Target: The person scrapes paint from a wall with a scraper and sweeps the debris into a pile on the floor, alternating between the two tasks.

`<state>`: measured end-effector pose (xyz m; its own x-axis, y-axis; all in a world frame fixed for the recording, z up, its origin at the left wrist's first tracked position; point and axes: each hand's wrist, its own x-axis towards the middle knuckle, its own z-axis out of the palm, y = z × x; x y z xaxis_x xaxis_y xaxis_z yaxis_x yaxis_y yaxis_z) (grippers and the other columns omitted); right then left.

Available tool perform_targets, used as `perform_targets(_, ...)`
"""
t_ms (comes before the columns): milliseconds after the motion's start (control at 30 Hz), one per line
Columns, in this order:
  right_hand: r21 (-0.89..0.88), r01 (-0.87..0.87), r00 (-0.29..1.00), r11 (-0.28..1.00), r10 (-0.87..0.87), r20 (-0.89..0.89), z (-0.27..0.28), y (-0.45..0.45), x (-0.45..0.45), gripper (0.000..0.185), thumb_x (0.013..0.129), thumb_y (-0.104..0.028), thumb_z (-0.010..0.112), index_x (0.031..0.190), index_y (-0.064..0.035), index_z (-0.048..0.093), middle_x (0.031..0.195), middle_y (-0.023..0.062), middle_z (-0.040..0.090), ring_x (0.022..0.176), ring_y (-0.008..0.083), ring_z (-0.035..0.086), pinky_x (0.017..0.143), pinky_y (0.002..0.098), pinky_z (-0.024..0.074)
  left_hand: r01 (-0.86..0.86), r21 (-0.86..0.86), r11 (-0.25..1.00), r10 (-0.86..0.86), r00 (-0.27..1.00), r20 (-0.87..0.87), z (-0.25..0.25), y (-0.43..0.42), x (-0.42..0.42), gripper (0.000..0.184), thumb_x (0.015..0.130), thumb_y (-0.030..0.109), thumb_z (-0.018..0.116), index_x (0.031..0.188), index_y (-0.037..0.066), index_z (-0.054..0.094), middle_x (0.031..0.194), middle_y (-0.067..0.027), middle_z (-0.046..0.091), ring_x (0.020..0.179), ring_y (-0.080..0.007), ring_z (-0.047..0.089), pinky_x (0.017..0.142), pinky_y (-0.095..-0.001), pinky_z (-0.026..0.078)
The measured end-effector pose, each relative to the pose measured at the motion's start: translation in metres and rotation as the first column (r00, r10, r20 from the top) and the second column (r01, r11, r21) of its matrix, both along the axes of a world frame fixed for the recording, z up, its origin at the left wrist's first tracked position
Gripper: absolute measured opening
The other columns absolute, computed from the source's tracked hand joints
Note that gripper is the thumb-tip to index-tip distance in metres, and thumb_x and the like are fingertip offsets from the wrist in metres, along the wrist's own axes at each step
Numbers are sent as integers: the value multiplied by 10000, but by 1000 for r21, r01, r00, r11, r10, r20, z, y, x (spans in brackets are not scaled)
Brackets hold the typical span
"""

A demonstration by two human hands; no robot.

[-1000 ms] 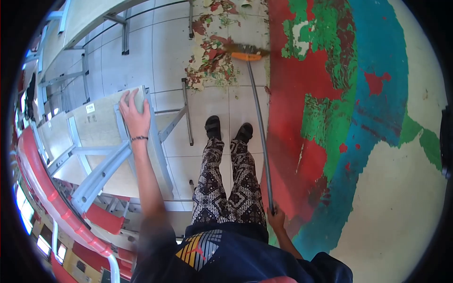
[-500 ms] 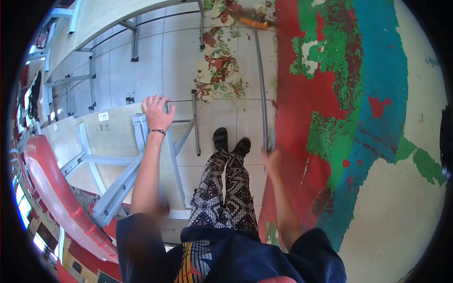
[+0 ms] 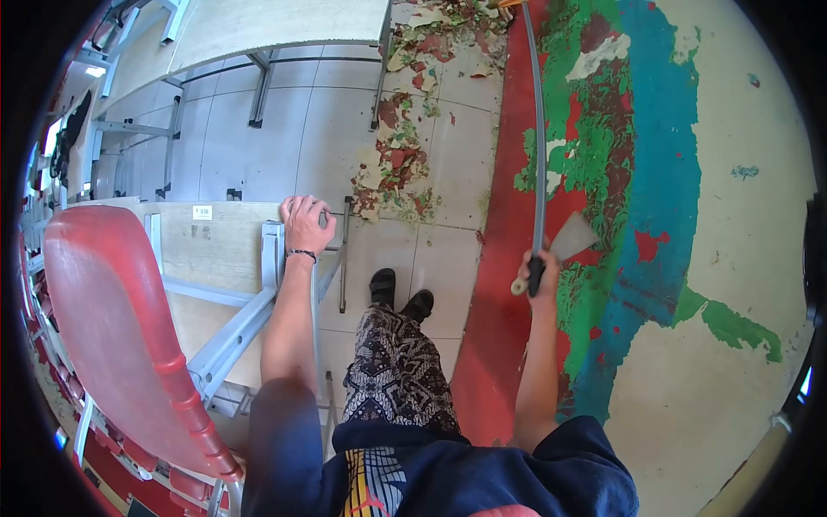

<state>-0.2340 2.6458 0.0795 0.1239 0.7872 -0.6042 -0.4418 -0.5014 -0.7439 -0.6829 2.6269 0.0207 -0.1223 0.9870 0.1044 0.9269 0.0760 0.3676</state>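
In the head view my left hand (image 3: 307, 226) is closed over the top corner of a tipped table (image 3: 226, 231), whose grey metal legs (image 3: 233, 338) fold out beside my forearm. My right hand (image 3: 543, 274) grips a long-handled broom (image 3: 540, 138) by its black end. Only a bit of its orange head shows at the top edge. The same hand also holds a scraper (image 3: 575, 237), its flat blade sticking out right, in front of the painted wall (image 3: 508, 345).
Paint flakes (image 3: 401, 164) litter the tiled floor (image 3: 452, 246) along the wall, where red, green and blue paint is peeling. A red plastic chair (image 3: 112, 319) stands at my left. Another table (image 3: 284, 21) is farther ahead.
My right hand has risen forward and to the right with the broom, and the scraper blade now shows clearly. My left hand stays on the table corner. The view has shifted.
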Motion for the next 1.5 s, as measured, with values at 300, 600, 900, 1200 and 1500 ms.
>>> perform_targets(300, -398, -143, 924, 906, 267, 275, -119, -113, -31, 459, 891, -478, 566, 955, -26, 612, 558, 28, 516, 387, 111, 464, 351, 263, 382, -10, 19, 1000, 10, 1000, 2, -1, 1, 2, 38, 709, 137, 595, 720, 101, 593, 825, -41, 569, 934, -228, 518, 986, -406, 317)
perform_targets(600, -241, -83, 769, 967, 216, 602, -107, -134, -47, 311, 882, -311, 635, 742, -34, 606, 507, 11, 517, 369, 86, 466, 348, 243, 363, 6, 9, 1000, -6, 1000, -19, -2, 2, 2, 30, 702, 123, 611, 720, 103, 599, 832, -32, 577, 920, -222, 520, 967, -391, 326)
perform_targets(900, -263, -54, 808, 963, 196, 555, -126, -151, -42, 317, 890, -319, 624, 784, -21, 619, 523, 25, 540, 388, 96, 492, 358, 242, 371, 0, 19, 1000, 0, 1000, -20, -3, -1, 3, 23, 715, 118, 605, 730, 100, 605, 847, -26, 585, 925, -216, 519, 964, -376, 328)
perform_targets(1200, -365, -92, 690, 926, 324, 647, -110, -149, -34, 298, 850, -278, 675, 699, -34, 594, 519, 8, 536, 409, 90, 496, 380, 243, 376, -5, 38, 999, 6, 999, -41, -12, 2, -3, 34, 716, 131, 592, 733, 107, 608, 844, -36, 583, 930, -218, 522, 971, -387, 322)
perform_targets(1500, -582, -92, 941, 808, 261, 215, 53, -262, 5, 144, 814, -168, 678, 815, -78, 564, 490, -8, 455, 373, 107, 453, 339, 278, 387, 62, -110, 992, -86, 970, -227, -11, -6, 2, 140, 715, 143, 619, 853, 143, 642, 969, -39, 578, 1036, -221, 498, 994, -460, 286)
